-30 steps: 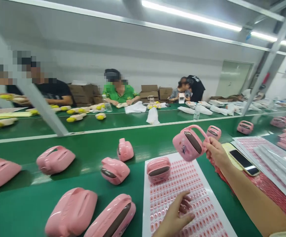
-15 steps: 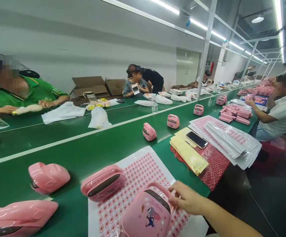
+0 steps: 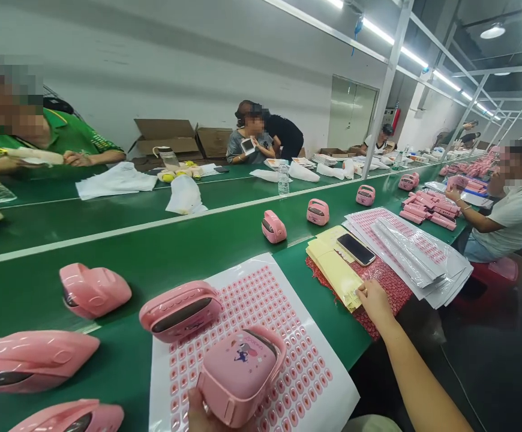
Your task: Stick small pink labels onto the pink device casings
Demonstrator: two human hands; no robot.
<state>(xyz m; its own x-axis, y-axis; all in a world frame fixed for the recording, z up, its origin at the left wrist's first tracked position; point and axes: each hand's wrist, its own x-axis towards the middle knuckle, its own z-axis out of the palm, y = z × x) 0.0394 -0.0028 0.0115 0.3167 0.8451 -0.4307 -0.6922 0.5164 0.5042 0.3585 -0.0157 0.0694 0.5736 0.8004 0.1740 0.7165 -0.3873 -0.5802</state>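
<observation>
My left hand (image 3: 202,414), mostly cut off by the bottom edge, grips a pink portable speaker (image 3: 243,372) from below and its left side. A cartoon figure decorates the speaker's face, and its carrying handle points right. My right hand (image 3: 375,305) is closed in a pinch at the near corner of a stack of yellow sheets (image 3: 333,264). What sits between those fingertips is too small to make out. Beneath the held speaker lies a white sheet of small pink stickers (image 3: 306,342). Another pink speaker (image 3: 182,309) rests on that sheet's left edge.
More pink speakers (image 3: 94,291) stand on the green table (image 3: 216,252). A phone (image 3: 355,249) lies on the yellow sheets, over red bubble wrap (image 3: 391,282). Sticker sheets (image 3: 405,252) lie farther right. A co-worker (image 3: 508,204) sits at right; others work across the table.
My right hand has let go of the speaker's handle and moved right to the yellow sheets. The speaker is now tilted in my left hand, which has come into view.
</observation>
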